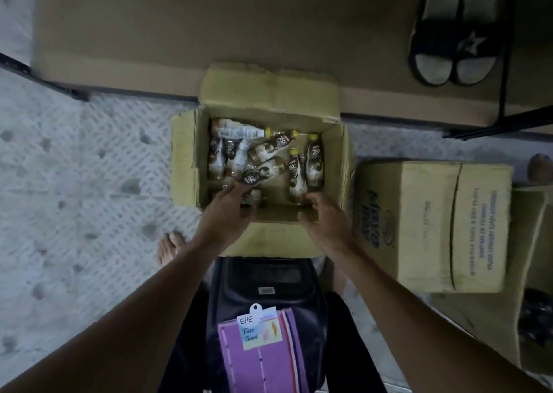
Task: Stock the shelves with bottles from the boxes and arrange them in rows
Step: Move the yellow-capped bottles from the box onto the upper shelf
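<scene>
Cardboard box (186, 153), creased and open-flapped, holds jumbled yellow-capped bottles (314, 165).

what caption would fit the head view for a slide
Restocking: left hand and right hand reach into an open cardboard box of yellow-capped bottles, a closed box beside it.

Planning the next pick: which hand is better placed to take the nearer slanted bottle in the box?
Left. The left hand is at that bottle, by its lower end; the right hand is by the two bottles along the right wall of the box.
</scene>
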